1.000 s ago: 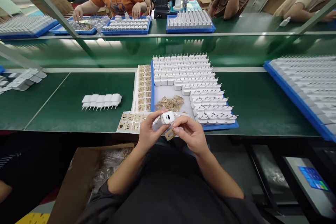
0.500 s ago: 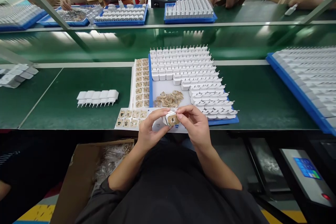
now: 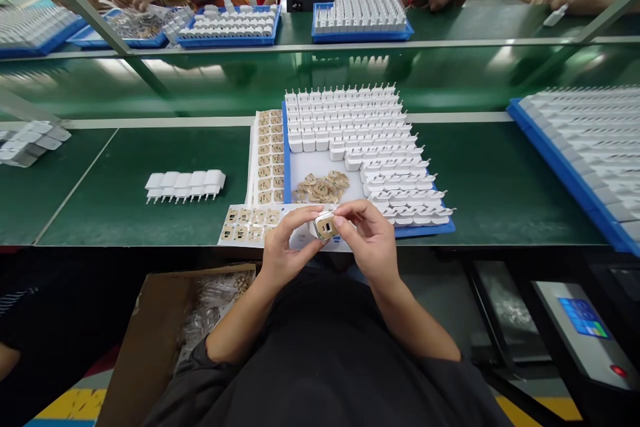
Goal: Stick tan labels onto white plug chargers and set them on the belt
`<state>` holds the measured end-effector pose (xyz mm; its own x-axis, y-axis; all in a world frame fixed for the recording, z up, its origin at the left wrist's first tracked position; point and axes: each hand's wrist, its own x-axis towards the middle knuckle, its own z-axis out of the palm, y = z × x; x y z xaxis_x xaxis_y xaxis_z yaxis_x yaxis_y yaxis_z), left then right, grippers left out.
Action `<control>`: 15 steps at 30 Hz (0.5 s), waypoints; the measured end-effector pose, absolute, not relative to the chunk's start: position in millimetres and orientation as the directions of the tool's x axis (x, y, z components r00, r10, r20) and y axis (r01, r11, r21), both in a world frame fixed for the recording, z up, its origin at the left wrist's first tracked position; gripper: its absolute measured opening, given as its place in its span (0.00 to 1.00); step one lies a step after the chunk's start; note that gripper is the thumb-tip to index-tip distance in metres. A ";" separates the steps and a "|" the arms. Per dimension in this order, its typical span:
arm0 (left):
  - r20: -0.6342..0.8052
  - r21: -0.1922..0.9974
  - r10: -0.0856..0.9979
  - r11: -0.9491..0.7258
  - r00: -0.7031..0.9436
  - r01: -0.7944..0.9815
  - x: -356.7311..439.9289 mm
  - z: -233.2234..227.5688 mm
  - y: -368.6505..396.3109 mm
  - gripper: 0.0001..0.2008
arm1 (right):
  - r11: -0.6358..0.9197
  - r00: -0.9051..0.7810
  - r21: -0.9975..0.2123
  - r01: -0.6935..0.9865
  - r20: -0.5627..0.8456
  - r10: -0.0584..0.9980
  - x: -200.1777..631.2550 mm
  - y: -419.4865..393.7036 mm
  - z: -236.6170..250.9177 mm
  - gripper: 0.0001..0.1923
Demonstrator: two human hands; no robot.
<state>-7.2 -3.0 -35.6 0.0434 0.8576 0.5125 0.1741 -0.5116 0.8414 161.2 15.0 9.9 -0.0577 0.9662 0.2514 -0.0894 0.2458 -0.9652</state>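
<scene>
My left hand (image 3: 285, 247) and my right hand (image 3: 367, 240) meet at the table's near edge, both pinching one small white charger plug (image 3: 324, 225) with a tan sticker on its face. Just beyond my fingers lies a blue tray (image 3: 287, 167) filled with rows of white plugs (image 3: 360, 137) and a loose heap of tan stickers (image 3: 323, 188). Sheets of tan stickers (image 3: 269, 157) lie to the tray's left and under my hands.
A short row of white plugs (image 3: 185, 185) lies on the green table (image 3: 125, 213) to the left. Another blue tray of plugs (image 3: 585, 153) sits at right. An open cardboard box (image 3: 160, 333) stands below left. Other people work at trays across the belt.
The tan sticker that hung from my right fingers below the plug now sits on the plug's face. My hands have stayed near the table edge; the view tilted slightly.
</scene>
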 end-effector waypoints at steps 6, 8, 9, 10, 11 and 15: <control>0.509 0.836 0.860 -0.504 0.035 0.218 -7.8 -36.3 -4.0 0.21 | 0.325 -0.032 -0.945 0.037 0.323 0.946 157.7 13.4 8.5 0.04; 0.511 0.834 0.859 -0.504 0.029 0.224 -8.3 -35.8 -4.0 0.21 | 0.342 -0.031 -0.937 0.073 0.340 0.940 156.8 13.0 9.0 0.03; 0.513 0.833 0.858 -0.505 0.028 0.227 -8.5 -35.6 -4.0 0.21 | 0.349 -0.032 -0.933 0.088 0.348 0.937 156.2 12.7 9.4 0.03; 0.516 0.831 0.856 -0.508 0.029 0.228 -8.8 -35.5 -4.0 0.21 | 0.358 -0.033 -0.928 0.104 0.356 0.934 155.5 12.5 10.0 0.03; 0.520 0.828 0.854 -0.512 0.029 0.230 -9.0 -35.7 -3.9 0.21 | 0.369 -0.034 -0.921 0.125 0.368 0.929 154.8 12.3 10.7 0.02; 0.557 0.803 0.830 -0.543 0.012 0.245 -8.2 -39.3 -4.2 0.21 | 0.487 -0.028 -0.824 0.289 0.502 0.865 153.6 14.3 13.9 0.03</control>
<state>-8.2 -4.2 -39.3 0.0122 0.8302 0.5573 0.2453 -0.5428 0.8032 153.6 14.3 13.9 -0.0278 0.8646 0.5018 0.2892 0.4875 -0.8239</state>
